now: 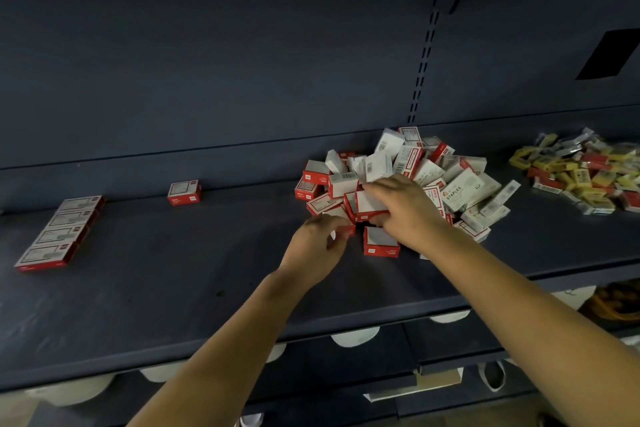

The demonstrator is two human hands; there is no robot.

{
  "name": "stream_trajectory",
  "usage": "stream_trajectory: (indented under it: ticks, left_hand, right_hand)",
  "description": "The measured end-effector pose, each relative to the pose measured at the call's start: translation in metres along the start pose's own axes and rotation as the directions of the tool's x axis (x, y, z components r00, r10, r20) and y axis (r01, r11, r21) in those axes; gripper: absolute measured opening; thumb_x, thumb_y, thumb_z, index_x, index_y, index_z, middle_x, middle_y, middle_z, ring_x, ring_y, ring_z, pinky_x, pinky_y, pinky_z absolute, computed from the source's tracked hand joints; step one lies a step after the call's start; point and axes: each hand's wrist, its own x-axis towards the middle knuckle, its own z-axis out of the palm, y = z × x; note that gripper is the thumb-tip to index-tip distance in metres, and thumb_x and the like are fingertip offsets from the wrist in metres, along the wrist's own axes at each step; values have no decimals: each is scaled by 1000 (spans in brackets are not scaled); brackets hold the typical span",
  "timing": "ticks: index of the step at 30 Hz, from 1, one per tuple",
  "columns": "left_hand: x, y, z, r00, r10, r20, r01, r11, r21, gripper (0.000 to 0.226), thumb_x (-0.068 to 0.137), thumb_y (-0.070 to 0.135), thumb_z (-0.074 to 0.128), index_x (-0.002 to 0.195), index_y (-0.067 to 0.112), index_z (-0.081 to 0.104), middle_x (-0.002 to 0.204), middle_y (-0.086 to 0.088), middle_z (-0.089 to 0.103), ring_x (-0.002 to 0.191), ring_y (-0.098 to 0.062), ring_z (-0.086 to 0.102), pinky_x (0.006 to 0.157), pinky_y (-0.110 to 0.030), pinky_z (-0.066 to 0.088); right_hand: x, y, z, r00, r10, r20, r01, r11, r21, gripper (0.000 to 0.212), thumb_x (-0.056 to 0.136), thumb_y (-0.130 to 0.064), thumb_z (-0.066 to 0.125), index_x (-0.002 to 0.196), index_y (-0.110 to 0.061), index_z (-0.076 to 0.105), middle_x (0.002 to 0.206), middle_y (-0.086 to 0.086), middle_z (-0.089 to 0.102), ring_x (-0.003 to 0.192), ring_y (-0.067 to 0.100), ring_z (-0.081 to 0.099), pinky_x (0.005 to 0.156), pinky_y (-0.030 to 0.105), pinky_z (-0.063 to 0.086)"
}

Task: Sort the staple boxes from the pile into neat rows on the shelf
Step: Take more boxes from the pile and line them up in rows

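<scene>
A pile of red-and-white staple boxes (pixel 415 173) lies on the dark shelf (pixel 173 288), right of centre. My right hand (pixel 401 211) grips a red-and-white box (pixel 367 204) at the pile's front, fingers over its top. My left hand (pixel 317 246) pinches another small box (pixel 344 227) at the pile's near-left edge; most of that box is hidden by my fingers. One box (pixel 381 243) stands alone just in front of the pile. A row of several boxes (pixel 60 232) lies flat at the far left, and a single box (pixel 184 191) stands behind it.
A second heap of yellow, red and white boxes (pixel 585 173) lies at the far right of the shelf. The shelf's back panel rises behind. Below the front edge, white round items (pixel 355 336) and a lower shelf show.
</scene>
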Motion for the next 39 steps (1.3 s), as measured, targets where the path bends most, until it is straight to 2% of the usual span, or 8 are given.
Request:
stream_trajectory:
  ticks: [3,8,14,21,23,26,31,39]
  left_hand:
    - [-1,9,-11,981,-195,-12,171,889,-425,20,92,15,58,110,21,61,91,14,64,83,6,61,75,-10,47]
    - [0,12,-19,911,-393,123,287,392,-874,39,82,13,66,119,13,56,96,-2,67,95,-21,65,90,-38,51]
    - [-11,6,-31,910,-412,35,221,413,-884,35,81,-3,65,115,-2,59,102,-20,64,101,-33,64,87,-40,53]
    - [-20,3,-46,891,-438,-117,105,450,-887,24,81,-7,63,97,12,64,84,1,72,88,-18,68,85,-32,54]
    - [-21,0,-49,893,-428,-141,86,470,-878,28,81,-9,63,98,13,64,82,4,72,86,-14,68,81,-27,54]
    - [-25,-3,-51,913,-378,-150,69,508,-859,37,77,-19,58,96,12,63,78,9,71,79,-4,67,68,-18,52]
    - [-31,-16,-52,934,-321,-155,34,514,-857,34,68,-25,59,81,6,61,80,1,70,80,-16,65,72,-29,53]
    - [-37,-18,-66,932,-355,-77,80,407,-910,52,73,-28,46,107,8,61,96,-3,71,92,-16,66,75,-26,54]
  right_hand:
    - [-7,-6,2,978,-40,-204,68,989,129,67,59,-2,82,122,-3,58,109,13,66,102,35,57,85,47,48]
    - [-12,-32,7,919,-112,-377,194,963,186,68,55,0,84,118,-2,59,103,12,67,95,34,59,81,41,46]
    - [-14,-56,12,910,-72,-409,227,910,346,63,62,-4,82,118,-7,55,109,13,62,103,29,55,83,34,42]
    - [-14,-67,31,879,114,-463,153,852,500,29,72,1,73,99,-2,61,104,10,56,96,22,56,83,24,44]
    - [-17,-72,34,917,212,-339,74,743,665,27,78,1,68,103,-8,61,106,3,58,95,16,58,80,22,46]
    - [-17,-81,26,930,365,44,-160,294,942,23,88,-19,62,111,-19,58,106,4,64,93,19,63,75,29,52]
    - [-9,-84,9,802,139,581,-549,-208,809,51,92,-53,40,112,-11,59,97,17,70,84,30,69,68,36,57]
    - [-5,-93,8,901,118,417,-327,-446,833,16,87,-9,54,100,-4,62,89,10,71,88,21,68,68,27,56]
